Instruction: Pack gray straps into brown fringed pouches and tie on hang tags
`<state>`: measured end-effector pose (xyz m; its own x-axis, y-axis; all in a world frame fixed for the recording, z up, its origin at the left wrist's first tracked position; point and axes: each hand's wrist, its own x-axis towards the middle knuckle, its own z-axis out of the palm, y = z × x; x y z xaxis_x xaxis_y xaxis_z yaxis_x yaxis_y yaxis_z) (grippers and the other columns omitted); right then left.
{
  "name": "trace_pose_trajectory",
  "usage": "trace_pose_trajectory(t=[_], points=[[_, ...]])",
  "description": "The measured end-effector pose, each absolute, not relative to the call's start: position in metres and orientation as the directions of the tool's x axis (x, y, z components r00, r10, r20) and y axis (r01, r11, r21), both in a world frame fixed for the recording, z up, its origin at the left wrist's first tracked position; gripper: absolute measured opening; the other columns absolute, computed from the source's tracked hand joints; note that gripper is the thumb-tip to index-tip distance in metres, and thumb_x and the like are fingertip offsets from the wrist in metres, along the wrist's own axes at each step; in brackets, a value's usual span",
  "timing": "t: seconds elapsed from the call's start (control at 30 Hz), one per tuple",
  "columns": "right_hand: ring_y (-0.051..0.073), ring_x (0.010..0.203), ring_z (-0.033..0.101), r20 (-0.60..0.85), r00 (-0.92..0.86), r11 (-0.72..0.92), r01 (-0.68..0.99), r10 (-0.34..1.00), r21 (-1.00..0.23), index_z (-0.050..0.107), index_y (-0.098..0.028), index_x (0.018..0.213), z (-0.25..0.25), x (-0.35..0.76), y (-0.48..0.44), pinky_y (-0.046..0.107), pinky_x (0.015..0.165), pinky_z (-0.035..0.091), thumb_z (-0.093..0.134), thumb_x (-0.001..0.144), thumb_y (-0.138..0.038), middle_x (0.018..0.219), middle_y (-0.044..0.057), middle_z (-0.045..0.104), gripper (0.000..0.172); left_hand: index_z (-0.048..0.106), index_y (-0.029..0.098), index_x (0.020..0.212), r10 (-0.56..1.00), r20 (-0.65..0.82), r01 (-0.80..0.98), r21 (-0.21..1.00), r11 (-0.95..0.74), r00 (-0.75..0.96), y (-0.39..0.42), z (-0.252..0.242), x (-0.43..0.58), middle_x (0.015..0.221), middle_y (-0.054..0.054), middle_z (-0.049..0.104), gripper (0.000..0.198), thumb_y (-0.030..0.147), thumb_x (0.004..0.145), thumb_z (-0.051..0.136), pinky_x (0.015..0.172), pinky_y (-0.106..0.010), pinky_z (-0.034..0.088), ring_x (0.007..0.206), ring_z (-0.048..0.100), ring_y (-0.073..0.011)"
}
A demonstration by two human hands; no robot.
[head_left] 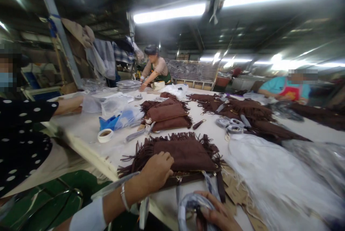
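Note:
A dark brown fringed bag (185,153) lies in front of me, its zipped edge towards me and its fringe spread away and to the sides. My left hand (156,173) rests at the bag's near left edge, fingers curled onto it; the fingertips are partly hidden. Lower down, my right hand (218,213) is closed on a coiled strap (185,209) wrapped in clear plastic. Wrapped strips with metal clips run from the bag's near edge towards that coil.
Brown fringed bags (167,116) lie further up the white table (81,130). Around them are a tape roll (105,135), a dark tassel with a clip (198,124), wrapped coils (233,125) and white sheeting (264,173). Co-workers are at the left, back and right.

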<state>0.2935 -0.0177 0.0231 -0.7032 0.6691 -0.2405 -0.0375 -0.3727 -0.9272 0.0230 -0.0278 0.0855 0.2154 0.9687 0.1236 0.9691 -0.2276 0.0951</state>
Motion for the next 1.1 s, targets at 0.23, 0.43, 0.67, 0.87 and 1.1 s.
trace_pose_trajectory(t=[0.23, 0.43, 0.67, 0.87, 1.1], points=[[0.011, 0.057, 0.054, -0.243, -0.668, -0.451, -0.156, 0.704, -0.879, 0.068, -0.012, 0.110, 0.046, 0.288, 0.011, 0.019, 0.052, 0.036, 0.071, 0.080, -0.041, 0.068, 0.004, 0.067, 0.042, 0.059, 0.013, 0.097, 0.963, 0.038, 0.961, -0.083, -0.263, 0.267, 0.013, 0.065, 0.019, 0.092, -0.011, 0.064, 0.013, 0.008, 0.089, 0.049, 0.071, -0.040, 0.055, 0.079, 0.065, -0.0260], [0.011, 0.054, 0.052, -0.240, -0.545, -0.376, -0.151, 0.803, -0.914, 0.070, -0.012, 0.087, 0.044, 0.250, 0.037, 0.021, 0.051, 0.038, 0.071, 0.073, -0.041, 0.065, 0.004, 0.066, 0.032, 0.053, 0.013, 0.100, 0.959, 0.068, 0.954, -0.148, -0.262, 0.274, 0.010, 0.070, 0.011, 0.095, -0.012, 0.062, 0.014, 0.010, 0.091, 0.044, 0.065, -0.042, 0.056, 0.076, 0.066, -0.0274], [0.017, 0.061, 0.056, -0.219, -0.296, -0.256, -0.093, 0.930, -0.962, 0.068, -0.021, 0.093, 0.019, 0.213, 0.038, 0.023, 0.048, 0.036, 0.063, 0.076, -0.048, 0.072, 0.001, 0.066, 0.033, 0.050, 0.015, 0.105, 0.947, 0.059, 0.940, -0.158, -0.303, 0.316, 0.016, 0.077, 0.006, 0.097, -0.011, 0.062, 0.019, 0.008, 0.090, 0.042, 0.063, -0.041, 0.056, 0.075, 0.066, -0.0278], [0.021, 0.063, 0.060, -0.160, -0.230, -0.170, -0.025, 0.960, -0.985, 0.069, -0.020, 0.086, 0.017, 0.211, 0.036, 0.029, 0.057, 0.044, 0.058, 0.073, -0.048, 0.071, 0.002, 0.068, 0.032, 0.047, 0.015, 0.114, 0.940, 0.035, 0.933, -0.142, -0.331, 0.339, 0.020, 0.085, 0.001, 0.106, -0.012, 0.063, 0.033, 0.005, 0.082, 0.050, 0.071, -0.039, 0.056, 0.086, 0.067, -0.0279], [0.025, 0.074, 0.064, -0.113, -0.033, -0.108, 0.125, 0.993, -0.986, 0.069, -0.019, 0.083, 0.010, 0.202, 0.042, 0.031, 0.060, 0.047, 0.054, 0.077, -0.046, 0.073, 0.006, 0.070, 0.032, 0.049, 0.017, 0.110, 0.941, 0.017, 0.937, -0.105, -0.334, 0.337, 0.014, 0.081, 0.008, 0.106, -0.009, 0.062, 0.022, 0.011, 0.090, 0.045, 0.076, -0.036, 0.054, 0.092, 0.066, -0.0259]])
